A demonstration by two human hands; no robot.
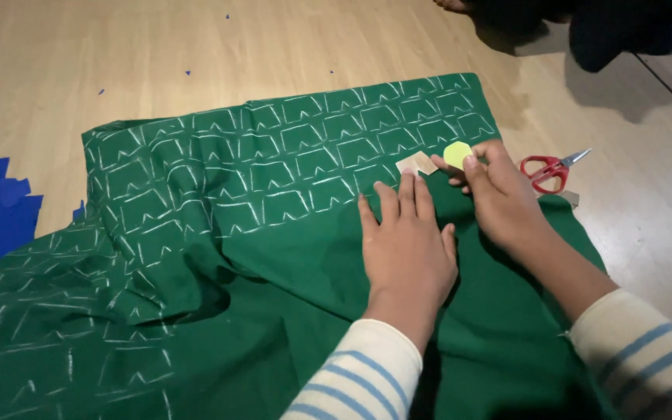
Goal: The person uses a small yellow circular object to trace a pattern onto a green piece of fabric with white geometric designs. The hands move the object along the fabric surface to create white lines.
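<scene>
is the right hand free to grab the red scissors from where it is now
Probably not straight away: the right hand pinches a yellow-green piece. The red scissors lie uncovered on the floor just beyond it, with nothing between.

The cloth (pixel 274 233) lies spread on the floor (pixel 118 54). On it, the left hand (pixel 406 241) rests flat, the right hand (pixel 499 194) just beside it. The scissors (pixel 550 171) lie on the floor, right of the cloth's edge.
</scene>
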